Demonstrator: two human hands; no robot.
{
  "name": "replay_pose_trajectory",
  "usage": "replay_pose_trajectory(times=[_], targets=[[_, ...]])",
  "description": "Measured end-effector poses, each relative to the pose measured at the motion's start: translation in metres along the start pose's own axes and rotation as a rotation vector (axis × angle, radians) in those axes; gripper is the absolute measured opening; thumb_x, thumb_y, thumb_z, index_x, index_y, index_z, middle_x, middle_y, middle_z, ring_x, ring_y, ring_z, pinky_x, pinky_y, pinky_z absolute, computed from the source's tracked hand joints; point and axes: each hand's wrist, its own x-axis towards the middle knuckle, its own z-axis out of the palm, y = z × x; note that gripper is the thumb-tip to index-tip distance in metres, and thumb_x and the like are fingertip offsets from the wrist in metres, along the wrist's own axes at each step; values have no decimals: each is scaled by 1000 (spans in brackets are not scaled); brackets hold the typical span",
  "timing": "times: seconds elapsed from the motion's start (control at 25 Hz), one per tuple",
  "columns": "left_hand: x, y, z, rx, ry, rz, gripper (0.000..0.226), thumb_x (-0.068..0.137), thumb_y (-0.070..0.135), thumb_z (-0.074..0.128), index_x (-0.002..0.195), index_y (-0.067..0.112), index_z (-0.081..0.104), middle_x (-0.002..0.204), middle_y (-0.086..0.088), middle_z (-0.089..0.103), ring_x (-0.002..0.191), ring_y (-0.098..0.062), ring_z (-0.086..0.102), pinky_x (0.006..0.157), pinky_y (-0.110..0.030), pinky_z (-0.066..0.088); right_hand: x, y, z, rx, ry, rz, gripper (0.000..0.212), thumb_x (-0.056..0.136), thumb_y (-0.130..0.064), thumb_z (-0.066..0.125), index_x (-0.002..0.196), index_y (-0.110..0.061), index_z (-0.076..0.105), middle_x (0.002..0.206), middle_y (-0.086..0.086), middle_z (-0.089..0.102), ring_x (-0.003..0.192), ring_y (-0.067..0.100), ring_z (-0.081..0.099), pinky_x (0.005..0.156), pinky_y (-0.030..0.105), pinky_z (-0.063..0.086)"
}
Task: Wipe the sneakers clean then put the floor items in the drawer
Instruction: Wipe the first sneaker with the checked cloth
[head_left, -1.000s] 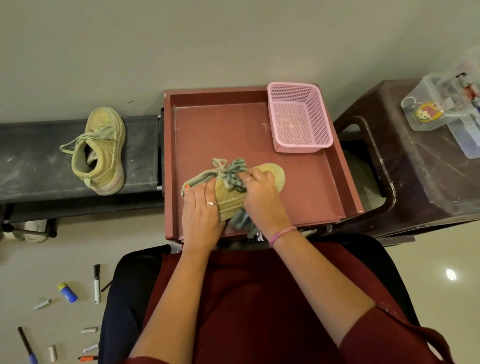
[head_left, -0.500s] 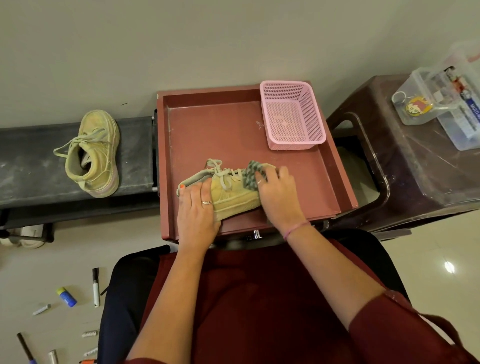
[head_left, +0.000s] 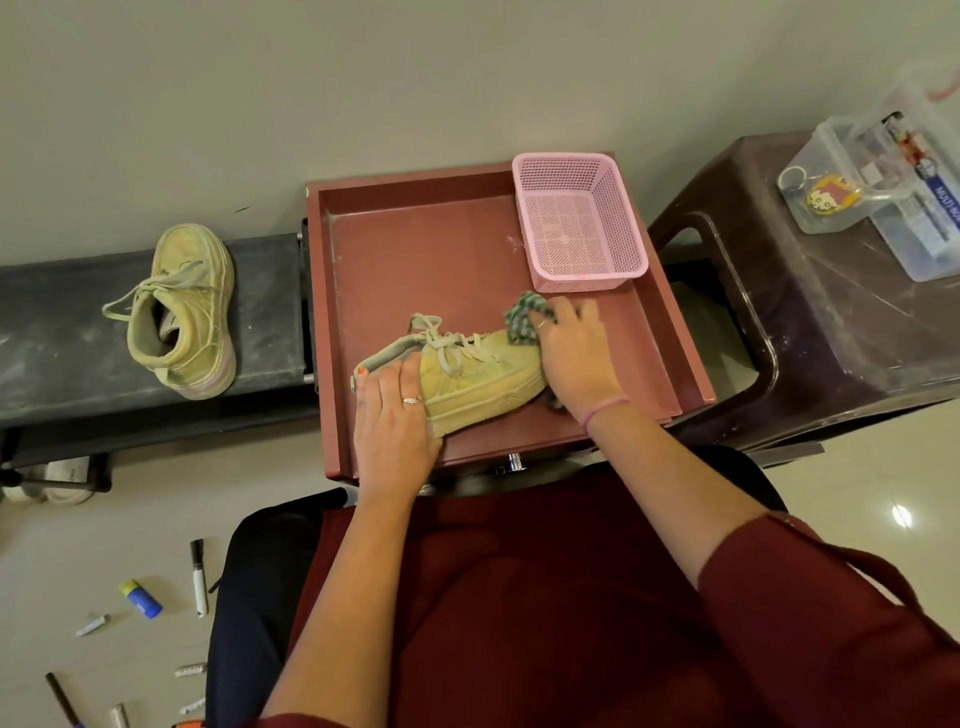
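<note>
Cloth (head_left: 524, 317) had travelled from the laces to the toe of the sneaker (head_left: 478, 379), lying in the open drawer (head_left: 415, 249). My right hand (head_left: 576, 353) gripped the cloth, fingers curled. Left hand (head_left: 395, 415) pressed the heel, fingers flat. Upper nearly covered; second sneaker (head_left: 182, 312) and floor markers (head_left: 197, 577) untouched.

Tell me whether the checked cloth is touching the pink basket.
Apart. The head view shows bare drawer floor between the cloth and the pink basket.
</note>
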Motion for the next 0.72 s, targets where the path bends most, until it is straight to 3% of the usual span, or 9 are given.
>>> replay_pose_trajectory(times=[0.08,0.16,0.24,0.28,0.36,0.48,0.6,0.68,0.72], targets=[[0,0,0,-7,-2,-7,74,68,10,70,136,3,46,114,-14,54,103,-32,48,106,-51,37,-4,-13,8,88,30,84,27,93,-9,52,118,-9,64,129,10,50,105,32,43,87,38,47],[-1,2,0,-8,-11,-9,75,67,10,72,136,4,45,114,-14,53,103,-32,47,106,-52,37,-33,-29,13,167,90,15,30,88,-6,59,117,-7,65,127,12,53,102,34,47,82,40,51],[-2,2,0,-4,-15,3,76,65,9,73,136,4,45,114,-13,53,104,-32,47,107,-51,36,-63,-30,14,305,149,-35,47,75,4,70,121,-2,62,123,17,56,97,37,49,81,38,52],[-1,0,0,-10,-11,11,76,65,9,74,136,5,45,114,-13,53,104,-32,48,107,-51,35,-67,-27,13,325,160,-36,56,70,6,72,124,-1,60,125,18,55,99,38,48,84,38,50],[1,-1,-1,-30,-5,28,76,66,11,74,136,5,45,114,-12,53,104,-31,48,107,-51,35,-52,-17,14,411,146,105,56,79,7,64,133,-3,53,132,16,49,110,36,43,95,35,44],[2,-2,-1,-34,-6,33,77,65,12,74,136,4,46,115,-12,53,104,-29,46,108,-50,35,-11,0,20,577,110,334,47,89,12,43,131,-4,55,132,12,52,119,27,49,97,15,32],[-2,-4,0,-8,-18,33,77,65,15,76,135,4,46,114,-13,53,103,-30,47,106,-49,36,-24,-6,14,638,147,304,52,87,16,42,132,-6,55,134,7,51,115,15,54,96,4,28],[-1,-4,0,-9,-7,29,76,65,15,76,134,4,46,113,-13,54,101,-32,49,105,-49,37,-61,-25,16,734,162,304,56,87,17,42,137,-10,49,139,0,41,107,4,55,98,8,38],[1,-4,-1,-19,-4,23,76,65,14,75,134,4,46,114,-13,54,102,-32,49,105,-49,37,-78,-35,18,763,179,305,61,86,18,43,139,-12,46,143,1,36,112,10,56,102,20,43]])
